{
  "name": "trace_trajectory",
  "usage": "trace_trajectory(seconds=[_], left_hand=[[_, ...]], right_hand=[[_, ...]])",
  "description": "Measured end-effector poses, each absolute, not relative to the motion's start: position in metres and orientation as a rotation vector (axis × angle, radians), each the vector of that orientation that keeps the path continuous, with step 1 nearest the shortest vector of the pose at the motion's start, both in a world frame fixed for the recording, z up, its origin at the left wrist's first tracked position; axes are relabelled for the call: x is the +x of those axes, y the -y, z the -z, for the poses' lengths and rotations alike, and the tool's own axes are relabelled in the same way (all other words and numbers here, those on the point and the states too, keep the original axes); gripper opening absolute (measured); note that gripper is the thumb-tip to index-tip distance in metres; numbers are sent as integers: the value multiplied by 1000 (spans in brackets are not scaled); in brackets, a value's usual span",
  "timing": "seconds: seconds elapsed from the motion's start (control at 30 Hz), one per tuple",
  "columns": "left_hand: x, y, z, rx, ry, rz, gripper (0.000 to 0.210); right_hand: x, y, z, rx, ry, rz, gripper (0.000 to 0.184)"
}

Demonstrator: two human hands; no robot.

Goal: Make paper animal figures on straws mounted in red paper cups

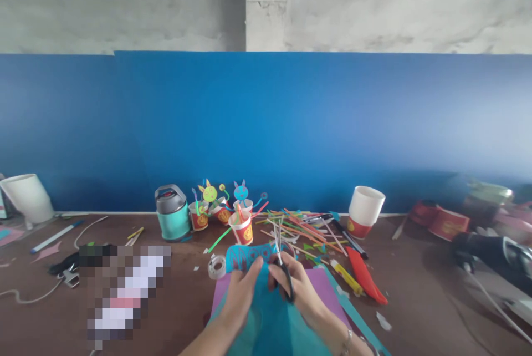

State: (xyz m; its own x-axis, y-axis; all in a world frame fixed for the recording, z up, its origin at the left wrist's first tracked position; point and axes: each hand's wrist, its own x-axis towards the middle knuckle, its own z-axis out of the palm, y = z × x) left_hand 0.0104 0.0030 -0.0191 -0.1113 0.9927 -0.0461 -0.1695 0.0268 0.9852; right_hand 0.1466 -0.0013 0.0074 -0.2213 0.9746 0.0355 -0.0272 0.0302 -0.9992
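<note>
At the table's near edge, left hand (pixel 242 293) pinching blue paper (pixel 266 317), right hand (pixel 296 285) apparently closed around scissors (pixel 283 274).

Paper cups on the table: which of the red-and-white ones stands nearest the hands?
The small cup holding straws, just beyond the teal paper that the left hand grips. The other decorated cups stand farther back, the large cup off right.

The dark brown wooden table (pixel 415 295) filled the lower third of the frame. At lower centre lay a purple paper sheet (pixel 322 281), with a clear tape roll (pixel 216 267) to its left. A teal lidded pot (pixel 172 212) stood at centre left, loose coloured straws (pixel 305 228) at centre, and a red-based white paper cup (pixel 364 212) at centre right.
</note>
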Motion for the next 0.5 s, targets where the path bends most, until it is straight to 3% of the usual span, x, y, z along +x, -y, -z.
trace_trajectory(seconds=[0.5], left_hand=[[24,6,17,746,-1186,-1328,36]], right_hand=[[133,14,2,-999,1454,-1340,47]])
